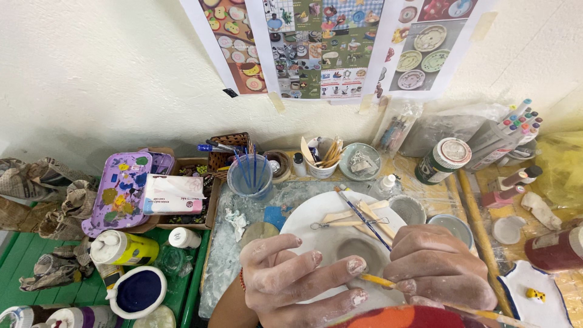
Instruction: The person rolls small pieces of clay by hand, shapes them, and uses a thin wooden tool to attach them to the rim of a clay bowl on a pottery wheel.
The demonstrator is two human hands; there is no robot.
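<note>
My left hand (291, 279), dusted with white clay, curls near the bottom centre over a white round plate (303, 228), its fingers reaching toward my right hand. My right hand (437, 267) grips a thin paintbrush (364, 222) with a yellow and blue handle; its shaft passes under my fingers and its tip points up-left across the plate. A small grey clay piece (358, 252) lies on the plate between my hands. Wooden and wire modelling tools (352, 215) rest on the plate's far side. Something red (413, 317) sits just below my hands.
A plastic cup with blue brushes (250, 176), a white cup of wooden tools (322, 159), a purple palette (118, 189), a tissue pack (173, 194), paint bottles (124, 248), a jar (443, 159), marker pens (513, 130) and a blue-rimmed white dish (534, 297) crowd the table.
</note>
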